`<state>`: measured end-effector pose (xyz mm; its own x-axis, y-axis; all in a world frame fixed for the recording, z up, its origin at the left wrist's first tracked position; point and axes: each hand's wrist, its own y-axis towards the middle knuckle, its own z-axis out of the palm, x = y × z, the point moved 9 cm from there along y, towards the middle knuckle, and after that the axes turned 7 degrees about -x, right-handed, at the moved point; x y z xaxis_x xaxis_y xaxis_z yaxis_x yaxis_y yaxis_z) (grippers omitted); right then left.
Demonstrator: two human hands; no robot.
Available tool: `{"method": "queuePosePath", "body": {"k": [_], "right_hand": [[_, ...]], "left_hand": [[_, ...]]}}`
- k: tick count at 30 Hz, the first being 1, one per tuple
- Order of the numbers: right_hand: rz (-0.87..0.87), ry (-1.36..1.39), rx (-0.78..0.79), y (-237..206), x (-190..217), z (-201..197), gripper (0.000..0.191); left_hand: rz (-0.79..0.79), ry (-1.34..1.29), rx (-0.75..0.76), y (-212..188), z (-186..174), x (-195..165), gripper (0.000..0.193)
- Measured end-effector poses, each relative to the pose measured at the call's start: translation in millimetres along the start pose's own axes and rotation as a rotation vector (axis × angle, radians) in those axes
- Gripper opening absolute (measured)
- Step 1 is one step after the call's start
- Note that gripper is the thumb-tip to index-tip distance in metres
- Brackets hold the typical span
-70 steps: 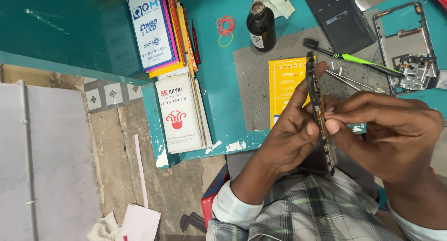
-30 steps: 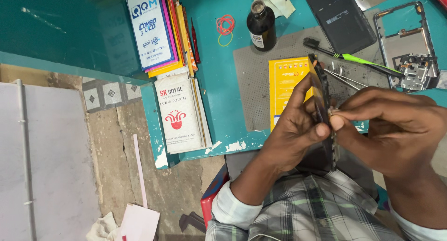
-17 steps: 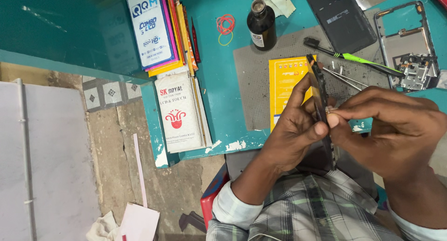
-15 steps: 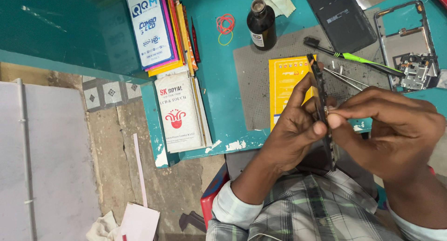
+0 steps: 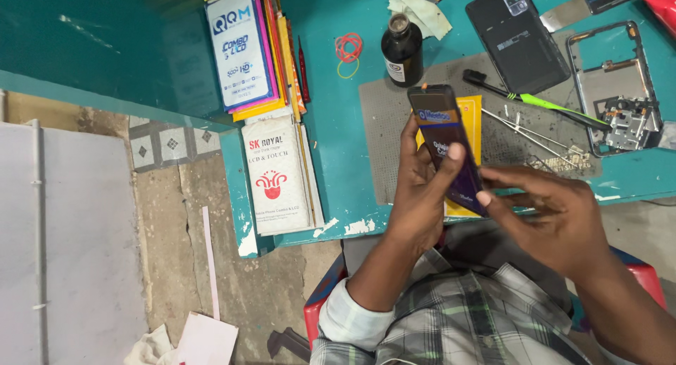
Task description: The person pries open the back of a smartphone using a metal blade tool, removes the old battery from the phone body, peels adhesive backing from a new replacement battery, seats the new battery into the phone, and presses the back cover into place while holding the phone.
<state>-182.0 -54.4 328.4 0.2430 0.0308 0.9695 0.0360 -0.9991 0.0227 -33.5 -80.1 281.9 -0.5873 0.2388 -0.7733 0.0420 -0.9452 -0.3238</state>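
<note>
My left hand (image 5: 421,189) holds a dark phone screen panel (image 5: 442,136) with a printed film on its face, tilted toward me above the grey work mat (image 5: 394,125). The thumb lies across the panel's front. My right hand (image 5: 556,217) pinches the panel's lower right edge with fingertips. Under the panel lies a yellow package (image 5: 470,118). Both hands hover over the teal table's (image 5: 345,153) front edge.
A dark bottle (image 5: 402,49) stands behind the mat. A black phone back (image 5: 517,37), a bare metal phone frame (image 5: 612,83), a green-handled tool (image 5: 542,104) and tweezers (image 5: 528,134) lie to the right. Flat boxes (image 5: 243,51) are stacked at left, rubber bands (image 5: 347,49) nearby.
The panel was held edge-on to me; now it is turned so its face shows. My right hand has shifted to its lower edge.
</note>
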Motion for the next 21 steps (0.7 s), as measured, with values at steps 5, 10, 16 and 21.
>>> {"method": "queuePosePath", "body": {"k": [5, 10, 16, 21], "right_hand": [[-0.007, 0.208, -0.032, 15, -33, -1, 0.035], [0.174, 0.411, -0.054, 26, -74, 2, 0.034], [0.262, 0.542, -0.011, 29, -99, 18, 0.035], [0.329, 0.536, -0.002, 35, -107, 27, 0.034]], "left_hand": [[0.039, 0.016, 0.071, -1, -1, -17, 0.082], [-0.036, 0.071, 0.019, 14, -19, -9, 0.086], [-0.212, -0.182, 0.104, 39, -21, 21, 0.104], [-0.231, -0.416, 0.395, 37, -4, 27, 0.112]]}}
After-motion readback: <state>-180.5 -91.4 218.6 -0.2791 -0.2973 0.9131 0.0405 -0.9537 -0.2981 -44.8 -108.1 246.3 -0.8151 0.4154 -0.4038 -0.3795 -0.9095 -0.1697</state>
